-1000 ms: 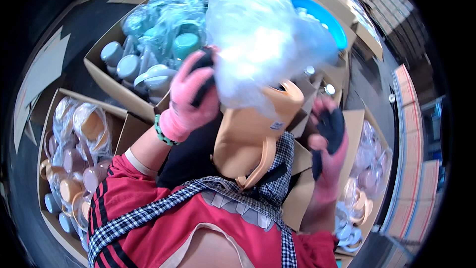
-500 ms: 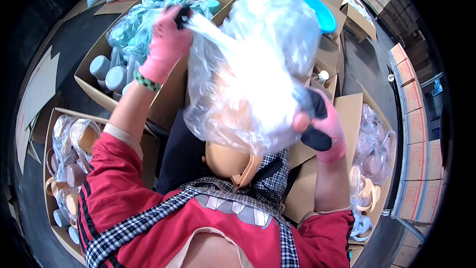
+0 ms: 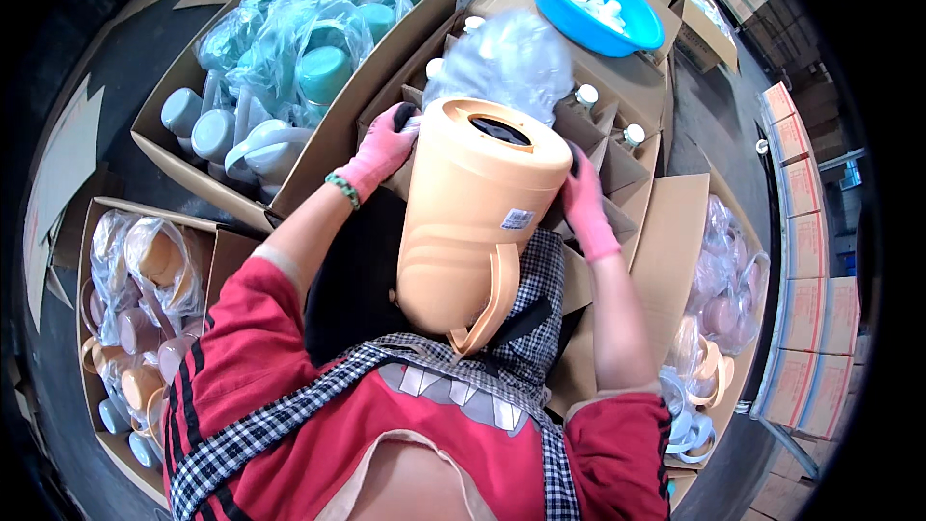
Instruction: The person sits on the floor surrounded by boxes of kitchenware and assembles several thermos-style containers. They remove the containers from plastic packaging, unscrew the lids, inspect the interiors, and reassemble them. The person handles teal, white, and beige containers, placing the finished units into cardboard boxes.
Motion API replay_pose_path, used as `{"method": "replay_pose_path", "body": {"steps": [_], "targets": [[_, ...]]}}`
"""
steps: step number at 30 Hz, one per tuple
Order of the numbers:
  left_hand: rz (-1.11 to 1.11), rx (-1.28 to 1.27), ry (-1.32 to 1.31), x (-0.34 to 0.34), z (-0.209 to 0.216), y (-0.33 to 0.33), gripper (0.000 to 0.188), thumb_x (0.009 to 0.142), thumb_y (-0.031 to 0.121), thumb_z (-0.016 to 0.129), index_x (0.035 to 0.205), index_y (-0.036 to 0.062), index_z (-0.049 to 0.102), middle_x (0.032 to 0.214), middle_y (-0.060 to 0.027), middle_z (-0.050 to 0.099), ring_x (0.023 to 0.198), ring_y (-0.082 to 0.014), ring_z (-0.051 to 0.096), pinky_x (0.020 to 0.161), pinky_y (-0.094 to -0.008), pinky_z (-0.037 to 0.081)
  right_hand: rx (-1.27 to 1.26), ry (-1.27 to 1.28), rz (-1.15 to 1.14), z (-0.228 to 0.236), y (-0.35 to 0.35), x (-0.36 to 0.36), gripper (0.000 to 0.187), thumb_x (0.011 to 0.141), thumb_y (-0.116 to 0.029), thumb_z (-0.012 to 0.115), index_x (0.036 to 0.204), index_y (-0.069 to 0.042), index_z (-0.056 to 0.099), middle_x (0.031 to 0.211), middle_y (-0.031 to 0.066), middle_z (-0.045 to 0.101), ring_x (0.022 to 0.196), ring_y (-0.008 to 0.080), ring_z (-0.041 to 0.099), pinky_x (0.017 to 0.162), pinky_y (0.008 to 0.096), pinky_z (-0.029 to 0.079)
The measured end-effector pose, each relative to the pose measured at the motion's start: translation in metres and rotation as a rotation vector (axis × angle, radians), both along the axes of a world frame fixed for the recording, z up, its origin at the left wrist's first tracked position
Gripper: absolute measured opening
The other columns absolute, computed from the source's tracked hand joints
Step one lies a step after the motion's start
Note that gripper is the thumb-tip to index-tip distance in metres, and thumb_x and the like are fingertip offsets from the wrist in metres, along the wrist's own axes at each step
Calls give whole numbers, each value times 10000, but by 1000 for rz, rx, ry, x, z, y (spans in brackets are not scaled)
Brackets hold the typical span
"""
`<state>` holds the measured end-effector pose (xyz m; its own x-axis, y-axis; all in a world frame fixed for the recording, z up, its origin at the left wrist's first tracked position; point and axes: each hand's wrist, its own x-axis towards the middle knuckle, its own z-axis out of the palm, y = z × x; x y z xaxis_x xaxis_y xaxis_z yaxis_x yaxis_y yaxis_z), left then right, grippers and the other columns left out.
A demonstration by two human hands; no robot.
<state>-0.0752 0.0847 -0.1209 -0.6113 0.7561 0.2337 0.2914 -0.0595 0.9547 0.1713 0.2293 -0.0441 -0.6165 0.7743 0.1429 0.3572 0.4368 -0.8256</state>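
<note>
a tall peach plastic jug [image 3: 477, 222] with a curved handle stands tilted against the person's lap, its dark mouth up and a small pale rectangular label near its rim; the left hand [image 3: 384, 152] in a pink glove lies cupped against its upper left side; the right hand [image 3: 585, 203], also pink-gloved, presses flat on the upper right side; a crumpled clear plastic bag [image 3: 511, 63] sits just behind the jug, over a divided cardboard box [image 3: 617, 150]; a blue bowl [image 3: 596, 0] of white caps rests further back; a carton of bagged teal and grey jugs [image 3: 280, 58] lies to the left.
</note>
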Motion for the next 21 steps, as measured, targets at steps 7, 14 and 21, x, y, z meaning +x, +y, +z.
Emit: {"method": "replay_pose_path", "body": {"steps": [7, 14, 21], "targets": [[-109, 166, -145, 31, 112, -17, 239, 834, 149, 522, 988, -31, 553, 824, -59, 603, 724, -109, 554, 668, -241, 445, -275, 102, -77, 66, -22, 20, 353, 879, -278, 498, 1058, 24, 534, 825, 89, 579, 770, 165, 547, 736, 282, 443], [-610, -224, 774, 74, 56, -132, 245, 645, 92, 580, 883, 90, 522, 767, -93, 536, 701, -287, 567, 594, -353, 465, 415, -641, 664, 25, -119, 91, 224, 683, -118, 519, 882, -28, 572, 885, 160, 558, 854, 310, 526, 758, 395, 426], [-970, -308, 634, 122, 44, -186, 134, 721, 203, 512, 815, 113, 546, 714, -71, 505, 706, -240, 537, 733, -332, 394, -1162, 149, 42, 35, -155, 102, 513, 755, -224, 647, 1125, 65, 439, 1105, 116, 520, 994, 159, 512, 858, 254, 404]]}}
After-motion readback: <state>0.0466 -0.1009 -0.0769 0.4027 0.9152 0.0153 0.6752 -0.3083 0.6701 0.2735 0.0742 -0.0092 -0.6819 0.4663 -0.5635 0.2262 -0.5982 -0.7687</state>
